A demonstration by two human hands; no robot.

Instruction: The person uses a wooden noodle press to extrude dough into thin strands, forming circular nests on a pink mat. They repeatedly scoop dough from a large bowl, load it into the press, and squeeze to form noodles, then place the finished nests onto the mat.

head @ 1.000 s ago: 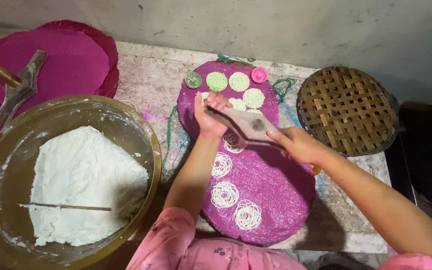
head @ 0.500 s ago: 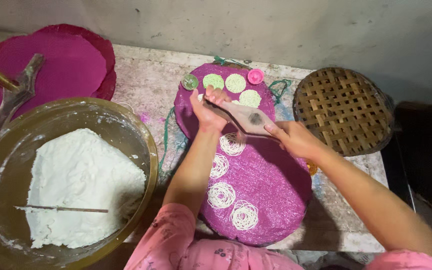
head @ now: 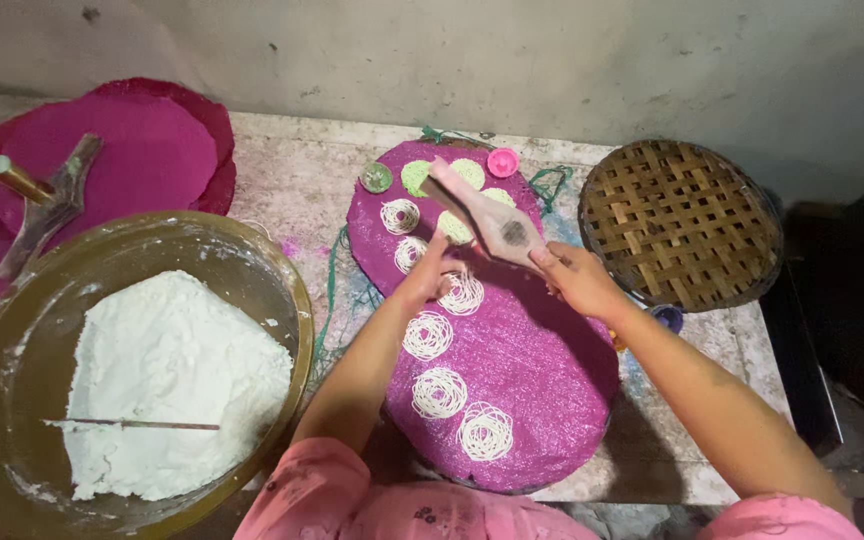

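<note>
A wooden noodle press is held over a round magenta mat. My right hand grips its near end. My left hand reaches up under the press from the left, its fingers touching the press body. Several white coils of pressed noodle lie in two rows on the mat. At the mat's far edge sit pale green discs, a dark green disc and a pink cap.
A big brass-coloured bowl of white dough with a thin stick across it stands at the left. Behind it lie stacked magenta mats with a second wooden press. A woven bamboo tray sits at the right by the wall.
The press has swung so its far end points up-left over the green discs. More white coils now show on the mat, near its far end. The view has shifted slightly.
</note>
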